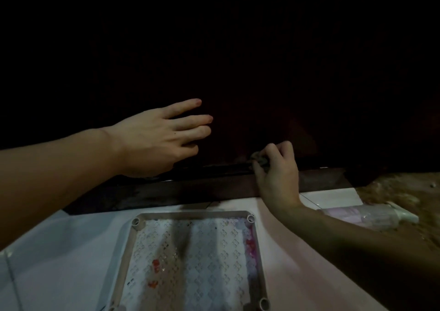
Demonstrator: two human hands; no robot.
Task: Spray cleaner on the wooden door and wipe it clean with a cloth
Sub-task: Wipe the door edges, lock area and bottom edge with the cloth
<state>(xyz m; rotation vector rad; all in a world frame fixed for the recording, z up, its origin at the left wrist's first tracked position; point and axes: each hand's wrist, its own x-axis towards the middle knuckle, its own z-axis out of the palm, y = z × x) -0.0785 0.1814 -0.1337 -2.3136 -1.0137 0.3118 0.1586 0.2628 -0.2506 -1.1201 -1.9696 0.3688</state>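
Observation:
The wooden door [238, 60] fills the upper view, very dark, with its bottom edge just above a dark threshold strip [190, 189]. My left hand [162, 136] lies flat against the door's lower part, fingers spread, holding nothing. My right hand [276, 170] is closed on a small grey cloth [259, 159] and presses it against the door's bottom edge. A clear spray bottle [371, 215] with a white head lies on its side on the floor at the right, apart from both hands.
A white perforated plastic tray or stool top [190, 260] with a grey rim sits on the pale floor tiles [59, 251] directly below my hands. Brown speckled flooring [404, 191] lies at the right, beyond the bottle.

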